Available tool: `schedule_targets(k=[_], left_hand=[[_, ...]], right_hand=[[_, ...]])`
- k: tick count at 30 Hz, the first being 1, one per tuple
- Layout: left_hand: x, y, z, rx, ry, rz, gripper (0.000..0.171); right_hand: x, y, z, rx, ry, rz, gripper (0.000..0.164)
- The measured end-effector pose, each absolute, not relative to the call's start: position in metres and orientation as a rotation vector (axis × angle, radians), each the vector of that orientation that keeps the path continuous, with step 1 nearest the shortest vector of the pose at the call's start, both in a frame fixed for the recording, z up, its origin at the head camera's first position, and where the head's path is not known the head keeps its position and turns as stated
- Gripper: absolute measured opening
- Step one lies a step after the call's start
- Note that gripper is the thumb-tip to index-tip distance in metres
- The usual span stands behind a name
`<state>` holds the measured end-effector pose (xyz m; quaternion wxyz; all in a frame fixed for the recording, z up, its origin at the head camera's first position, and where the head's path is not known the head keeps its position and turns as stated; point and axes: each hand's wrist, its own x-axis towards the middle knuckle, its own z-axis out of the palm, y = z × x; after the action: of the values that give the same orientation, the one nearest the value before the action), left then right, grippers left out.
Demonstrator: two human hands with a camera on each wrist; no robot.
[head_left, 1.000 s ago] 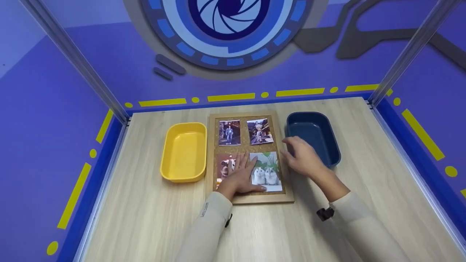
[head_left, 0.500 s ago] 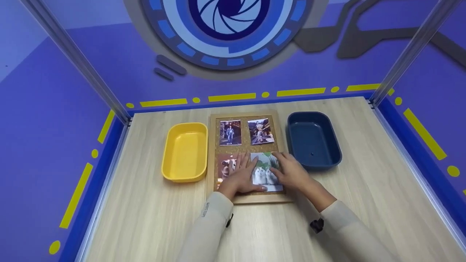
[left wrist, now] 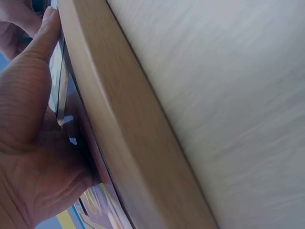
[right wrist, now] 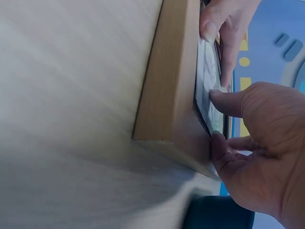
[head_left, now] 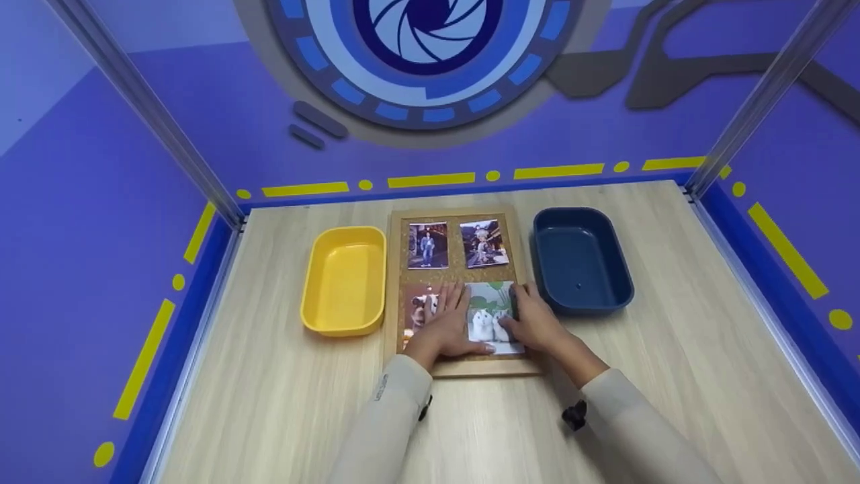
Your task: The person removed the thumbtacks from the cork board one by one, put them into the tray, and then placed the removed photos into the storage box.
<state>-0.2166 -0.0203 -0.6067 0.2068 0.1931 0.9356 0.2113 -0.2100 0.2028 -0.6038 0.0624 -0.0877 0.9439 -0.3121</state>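
Observation:
A photo of two white hamsters (head_left: 482, 327) lies at the lower right of a wood-framed cork board (head_left: 443, 275). My right hand (head_left: 539, 324) holds this photo by its right edge, the thumb on its face and the fingertips at its side, as the right wrist view shows. Spread flat, my left hand (head_left: 448, 331) rests over the cow photo (head_left: 416, 312) beside it; the left thumb lies across the hamster photo's lower edge. Much of the cow photo is hidden under that hand. Two photos of people, a left one (head_left: 428, 246) and a right one (head_left: 484, 243), are on the board's upper half.
A yellow tray (head_left: 343, 323) stands close to the board's left side. On the right is a dark blue tray (head_left: 584, 306) with a tiny dark thing (head_left: 578, 286) inside. Patterned blue panels (head_left: 222, 128) enclose the wooden table (head_left: 262, 376) at the back and sides.
My right hand has come from beside the blue tray's near-left edge leftward onto the hamster photo, then settled at its right edge. The left hand keeps its place on the board.

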Motion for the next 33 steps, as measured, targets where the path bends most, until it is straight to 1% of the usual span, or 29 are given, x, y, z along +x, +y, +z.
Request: schedule_targets(k=[8, 19, 26, 33], left_hand=[[-0.218, -0.02, -0.604, 0.489, 2.626, 0.608, 0.144], [-0.219, -0.022, -0.605, 0.468, 2.613, 0.717, 0.143], [-0.226, -0.022, -0.618, 0.454, 2.575, 0.825, 0.141], [-0.224, -0.022, -0.619, 0.473, 2.612, 0.83, 0.143]], right_hand=[[-0.218, 0.206, -0.607, -0.161, 2.765, -1.063, 0.074], [-0.22, 0.207, -0.607, -0.123, 2.743, -1.101, 0.076], [-0.22, 0.204, -0.607, -0.109, 2.783, -1.109, 0.069], [-0.218, 0.204, -0.608, -0.116, 2.773, -1.107, 0.069]])
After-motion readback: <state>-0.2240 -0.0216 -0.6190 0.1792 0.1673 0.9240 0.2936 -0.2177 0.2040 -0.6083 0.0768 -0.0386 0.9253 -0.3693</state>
